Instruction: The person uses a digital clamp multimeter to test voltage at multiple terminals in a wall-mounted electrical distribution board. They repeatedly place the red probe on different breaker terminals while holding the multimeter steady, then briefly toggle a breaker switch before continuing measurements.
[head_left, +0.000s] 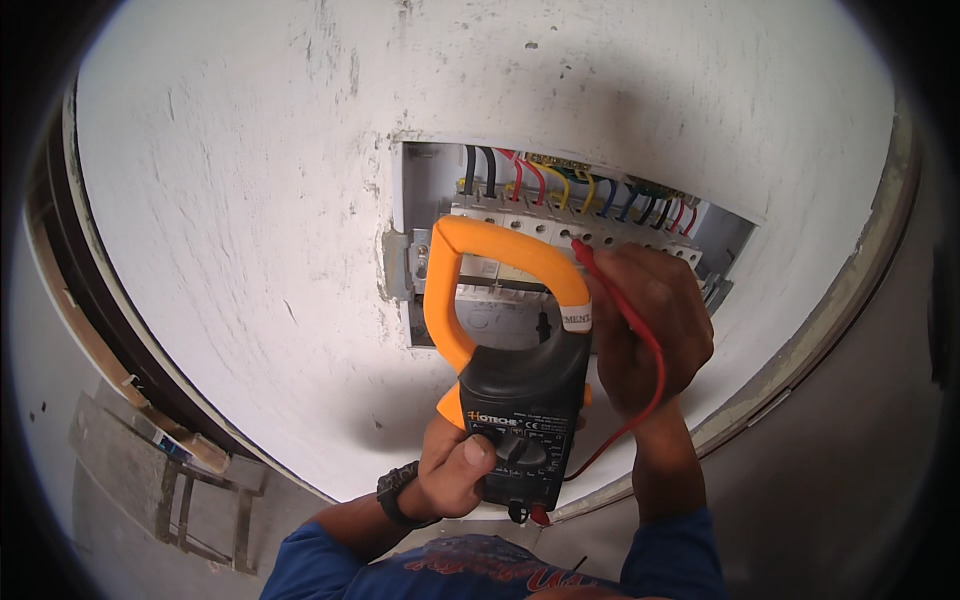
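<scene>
My left hand is closed round the lower body of a clamp meter, its thumb beside the rotary dial. The meter has a black case and large orange jaws, which stand in front of a row of circuit breakers. Between the fingers of my right hand is a red test probe, its tip at the breakers' upper screw terminals; whether it makes contact I cannot tell. A red lead loops from the probe down to the meter's bottom end. A black probe shows through the jaw opening, low in the box.
The breakers sit in a recessed electrical box in a scuffed white wall. Black, red, yellow and blue wires enter the breakers from above. A metal bracket edges the box's left side. A wooden stand is on the floor at lower left.
</scene>
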